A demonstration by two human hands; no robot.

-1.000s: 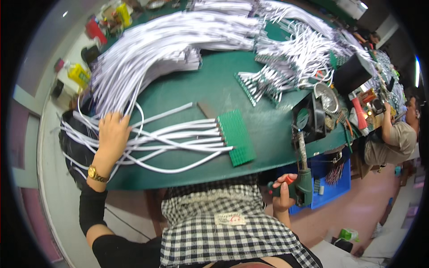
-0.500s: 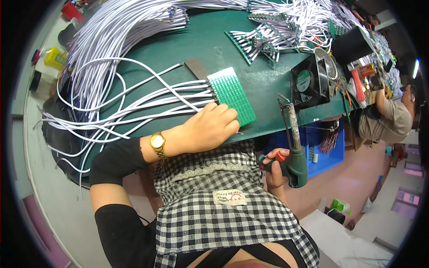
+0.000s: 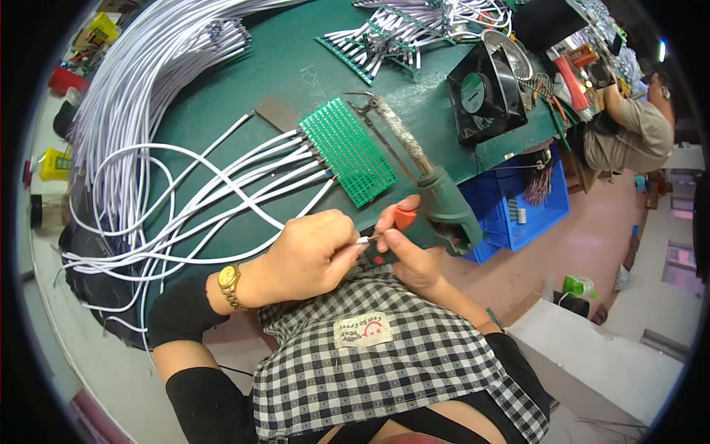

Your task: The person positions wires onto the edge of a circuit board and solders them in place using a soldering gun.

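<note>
My left hand (image 3: 314, 248) is closed around a white cable (image 3: 362, 240), its stripped end poking out beyond the fingers. In my right hand (image 3: 414, 259) is a green soldering gun (image 3: 449, 213) with a red trigger (image 3: 404, 216), its long metal tip pointing away over the bench. The right thumb and a fingertip meet at the bare wires of the cable end. Just beyond my hands lies a green circuit board panel (image 3: 347, 152). Several white cables (image 3: 277, 152) run to its left edge.
A thick bundle of white cables (image 3: 159, 66) covers the left of the green bench (image 3: 285, 63). More wired boards (image 3: 384, 44) lie at the back. To the right stand a black fan (image 3: 484, 92) and a blue bin (image 3: 536, 211). Another person (image 3: 629, 133) sits farther right.
My right hand has come up and left with the soldering gun, meeting my left hand at the cable end. The left hand has drawn back from the board. The view has shifted.
</note>
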